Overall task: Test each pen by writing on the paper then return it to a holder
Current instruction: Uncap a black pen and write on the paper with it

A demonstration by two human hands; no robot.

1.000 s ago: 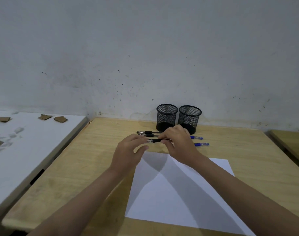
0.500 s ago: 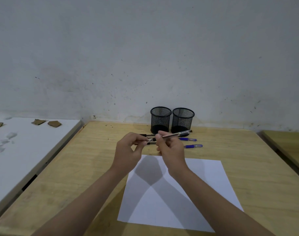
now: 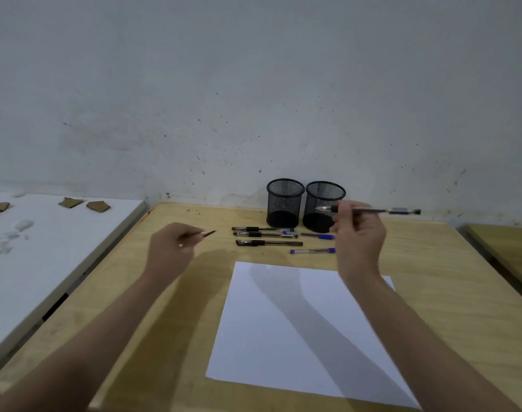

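The uncapped pen (image 3: 369,210) lies level, left to right, tip pointing left, before the 2 holders (image 3: 324,205). The raised right hand (image 3: 357,233) pinches it above the table (image 3: 176,292); the left hand (image 3: 172,248), well apart, has its grip closed on the cap (image 3: 208,233).

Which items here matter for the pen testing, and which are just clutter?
Job: uncapped pen in right hand; cap in left hand; paper; pens on the table; two mesh holders.
Lying about: cardboard scraps on the white side table.
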